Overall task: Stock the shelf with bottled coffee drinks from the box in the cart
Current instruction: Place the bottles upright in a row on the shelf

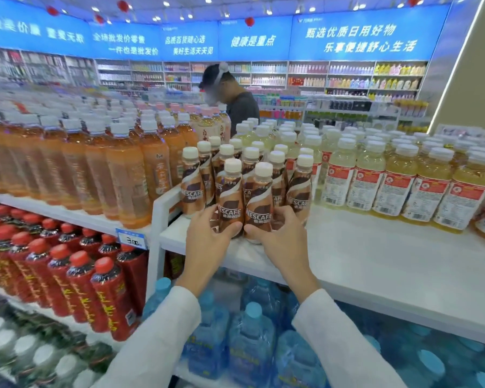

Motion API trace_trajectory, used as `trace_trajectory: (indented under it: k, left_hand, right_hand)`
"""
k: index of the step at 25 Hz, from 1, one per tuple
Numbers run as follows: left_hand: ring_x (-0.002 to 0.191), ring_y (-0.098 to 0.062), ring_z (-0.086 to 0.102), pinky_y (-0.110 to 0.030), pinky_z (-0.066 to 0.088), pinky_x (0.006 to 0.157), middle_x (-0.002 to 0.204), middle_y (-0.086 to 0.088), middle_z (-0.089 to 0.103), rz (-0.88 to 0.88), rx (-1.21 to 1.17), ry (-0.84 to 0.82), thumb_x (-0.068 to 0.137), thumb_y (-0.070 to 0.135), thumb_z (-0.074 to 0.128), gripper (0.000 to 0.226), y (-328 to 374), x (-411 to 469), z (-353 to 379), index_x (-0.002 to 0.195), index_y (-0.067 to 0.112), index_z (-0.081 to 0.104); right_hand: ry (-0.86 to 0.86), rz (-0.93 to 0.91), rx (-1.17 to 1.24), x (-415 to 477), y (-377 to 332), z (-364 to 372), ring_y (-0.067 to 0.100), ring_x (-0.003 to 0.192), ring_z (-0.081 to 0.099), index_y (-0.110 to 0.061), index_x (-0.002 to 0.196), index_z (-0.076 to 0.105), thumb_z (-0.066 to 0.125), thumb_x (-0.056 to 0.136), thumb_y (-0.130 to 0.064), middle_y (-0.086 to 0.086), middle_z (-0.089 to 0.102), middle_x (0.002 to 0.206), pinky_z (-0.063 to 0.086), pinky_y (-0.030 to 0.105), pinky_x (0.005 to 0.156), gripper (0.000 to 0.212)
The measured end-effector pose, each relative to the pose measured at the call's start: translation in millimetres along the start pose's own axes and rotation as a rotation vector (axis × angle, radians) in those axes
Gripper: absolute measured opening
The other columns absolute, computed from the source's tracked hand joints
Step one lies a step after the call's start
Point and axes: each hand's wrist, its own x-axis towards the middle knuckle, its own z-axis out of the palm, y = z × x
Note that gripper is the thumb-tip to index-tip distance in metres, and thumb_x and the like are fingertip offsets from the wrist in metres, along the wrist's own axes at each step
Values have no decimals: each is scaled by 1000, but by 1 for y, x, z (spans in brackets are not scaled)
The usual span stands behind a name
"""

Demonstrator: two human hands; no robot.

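Toppling seemed the risk: the left hand (207, 238) gripped one coffee bottle (230, 196) and the right hand (279, 238) its neighbour (259, 201) at the shelf (347, 247) front, against packed rows (192, 189) that a hard shove could upset.

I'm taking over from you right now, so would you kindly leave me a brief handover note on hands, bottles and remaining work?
Left hand grips the left bottle low down; right hand, the right bottle.
Both are upright at the front of the coffee group on the shelf.
Done: a cluster shelved. Left: let go, fetch more; cart and box are out of view.
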Motion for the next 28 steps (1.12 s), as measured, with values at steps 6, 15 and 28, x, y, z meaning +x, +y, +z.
trace_trajectory:
  k: [6, 15, 28]
  left_hand:
    - [118, -19, 58, -36, 47, 103, 124, 2, 61, -44, 18, 157, 86, 34, 80, 49, -17, 20, -3, 128, 25, 56]
    - [104, -11, 56, -29, 46, 92, 116, 3, 61, -47, 51, 220, 84, 37, 81, 45, -21, 32, 2, 121, 22, 59]
    - [102, -11, 58, -24, 47, 87, 117, 2, 60, -14, 36, 236, 85, 37, 81, 46, -25, 33, 5, 121, 24, 57]
  right_hand:
    - [-4, -19, -42, 21, -3, 42, 15, 106, 62, -25, 115, 54, 91, 68, -38, -3, 66, 116, 53, 33, 93, 61]
    - [30, -36, -95, 28, 1, 55, 16, 113, 58, -21, 122, 53, 88, 72, -42, -2, 62, 121, 50, 33, 97, 64]
    - [35, -29, -106, 30, 1, 59, 17, 116, 57, -21, 128, 51, 85, 75, -42, -2, 61, 125, 51, 39, 100, 66]
